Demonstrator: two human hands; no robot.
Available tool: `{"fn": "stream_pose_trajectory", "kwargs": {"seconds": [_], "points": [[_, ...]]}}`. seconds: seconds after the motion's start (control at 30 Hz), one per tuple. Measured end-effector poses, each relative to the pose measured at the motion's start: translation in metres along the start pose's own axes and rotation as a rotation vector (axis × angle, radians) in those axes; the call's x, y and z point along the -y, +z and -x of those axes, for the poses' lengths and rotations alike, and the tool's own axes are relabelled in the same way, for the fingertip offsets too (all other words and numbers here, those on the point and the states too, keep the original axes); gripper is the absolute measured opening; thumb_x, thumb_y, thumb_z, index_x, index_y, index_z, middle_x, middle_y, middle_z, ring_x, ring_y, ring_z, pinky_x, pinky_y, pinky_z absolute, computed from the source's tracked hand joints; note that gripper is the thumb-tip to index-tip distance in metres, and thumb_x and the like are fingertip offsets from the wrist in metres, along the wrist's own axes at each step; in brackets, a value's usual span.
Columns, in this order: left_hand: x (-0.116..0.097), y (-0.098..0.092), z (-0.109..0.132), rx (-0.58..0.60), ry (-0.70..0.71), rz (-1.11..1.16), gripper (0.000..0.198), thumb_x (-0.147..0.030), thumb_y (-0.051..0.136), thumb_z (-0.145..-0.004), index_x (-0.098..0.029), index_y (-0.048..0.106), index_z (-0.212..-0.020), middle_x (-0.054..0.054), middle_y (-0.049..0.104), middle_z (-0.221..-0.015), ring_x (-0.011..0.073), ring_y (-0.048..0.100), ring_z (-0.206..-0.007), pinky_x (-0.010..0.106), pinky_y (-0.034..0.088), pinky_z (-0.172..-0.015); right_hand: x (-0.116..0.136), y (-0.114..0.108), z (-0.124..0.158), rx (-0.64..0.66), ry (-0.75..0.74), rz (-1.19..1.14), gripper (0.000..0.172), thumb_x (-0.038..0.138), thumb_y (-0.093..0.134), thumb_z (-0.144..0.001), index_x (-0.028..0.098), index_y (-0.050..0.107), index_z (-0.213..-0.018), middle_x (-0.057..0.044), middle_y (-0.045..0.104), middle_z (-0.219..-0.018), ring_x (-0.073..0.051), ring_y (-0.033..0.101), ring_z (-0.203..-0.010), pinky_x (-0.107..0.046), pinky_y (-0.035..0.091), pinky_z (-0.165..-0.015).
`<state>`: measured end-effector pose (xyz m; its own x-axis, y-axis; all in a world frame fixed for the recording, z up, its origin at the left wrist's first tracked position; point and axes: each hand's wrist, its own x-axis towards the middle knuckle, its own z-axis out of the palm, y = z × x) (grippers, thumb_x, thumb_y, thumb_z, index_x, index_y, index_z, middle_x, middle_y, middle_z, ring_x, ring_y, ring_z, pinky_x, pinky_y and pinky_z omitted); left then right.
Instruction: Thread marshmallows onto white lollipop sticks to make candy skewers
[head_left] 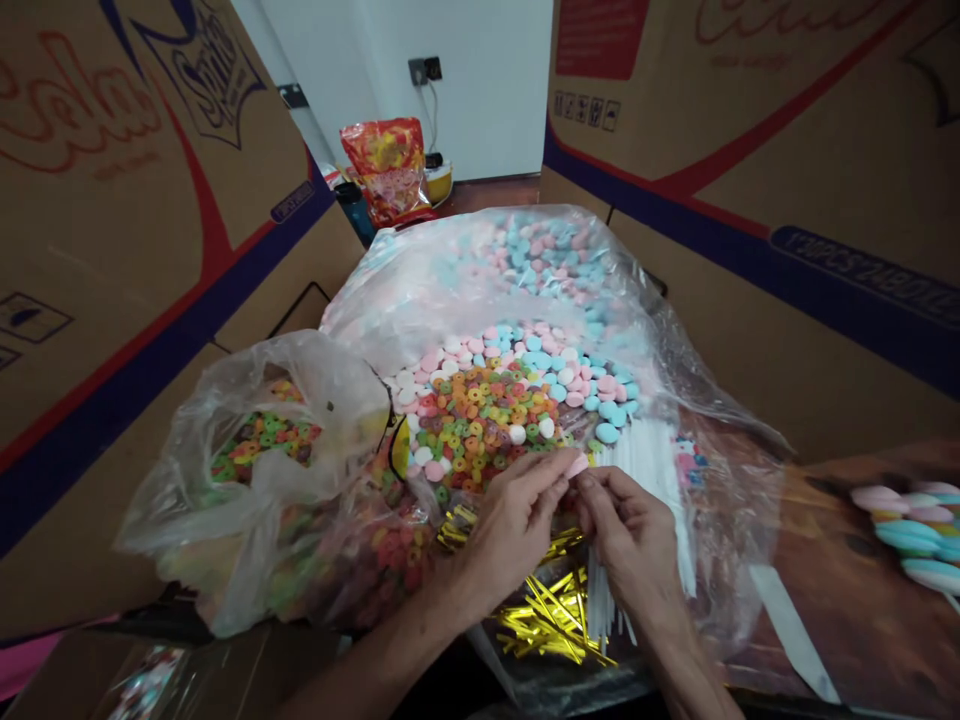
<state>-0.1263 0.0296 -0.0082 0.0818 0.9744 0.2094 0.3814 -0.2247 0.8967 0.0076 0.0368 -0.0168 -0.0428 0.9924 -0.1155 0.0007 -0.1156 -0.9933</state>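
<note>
My left hand (517,520) pinches a pink marshmallow (576,466) between thumb and fingers, over the front of the candy heap. Close against it, my right hand (626,525) is closed, its fingertips meeting by the marshmallow; what they hold is hidden. Small ring gummies (480,410) in orange, green and yellow lie just beyond my hands. Pink, blue and white marshmallows (577,375) spread behind them, out of a large clear bag (450,290). White sticks (645,460) lie beside and under my right hand. Gold twist ties (547,615) are piled below my hands.
Tall cardboard boxes stand on the left (150,200) and right (750,200). A clear bag of ring gummies (262,500) sits at left. Marshmallow skewers (915,530) lie on the table at far right, near a white strip (793,630). A red candy packet (386,170) stands behind.
</note>
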Motion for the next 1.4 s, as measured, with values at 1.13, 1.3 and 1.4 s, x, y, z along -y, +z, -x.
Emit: {"fn": "stream_pose_trajectory", "kwargs": {"seconds": [1.13, 1.3, 1.4], "points": [[0.001, -0.027, -0.042, -0.115, -0.378, 0.461, 0.019, -0.028, 0.073, -0.069, -0.014, 0.07, -0.083, 0.002, 0.065, -0.076, 0.0125, 0.06, -0.065, 0.025, 0.05, -0.065, -0.003, -0.002, 0.01, 0.111, -0.067, 0.056, 0.029, 0.042, 0.055, -0.092, 0.018, 0.06, -0.078, 0.005, 0.039, -0.056, -0.01, 0.034, -0.051, -0.021, 0.026, -0.046], [0.006, -0.021, -0.039, -0.135, -0.355, 0.436, 0.019, -0.028, 0.072, -0.072, -0.015, 0.07, -0.086, 0.002, 0.066, -0.075, 0.0136, 0.06, -0.065, 0.025, 0.049, -0.064, -0.002, -0.003, 0.009, 0.103, -0.071, 0.086, 0.029, 0.043, 0.055, -0.092, 0.018, 0.062, -0.079, 0.005, 0.039, -0.058, -0.01, 0.035, -0.053, -0.022, 0.027, -0.047], [0.015, -0.018, -0.037, -0.106, -0.275, 0.332, 0.015, -0.026, 0.069, -0.074, -0.016, 0.071, -0.085, 0.003, 0.068, -0.081, 0.0142, 0.06, -0.07, 0.025, 0.049, -0.068, -0.003, -0.004, 0.009, 0.115, -0.08, 0.11, 0.03, 0.042, 0.054, -0.092, 0.018, 0.061, -0.077, 0.005, 0.038, -0.057, -0.01, 0.034, -0.052, -0.022, 0.027, -0.047]]}}
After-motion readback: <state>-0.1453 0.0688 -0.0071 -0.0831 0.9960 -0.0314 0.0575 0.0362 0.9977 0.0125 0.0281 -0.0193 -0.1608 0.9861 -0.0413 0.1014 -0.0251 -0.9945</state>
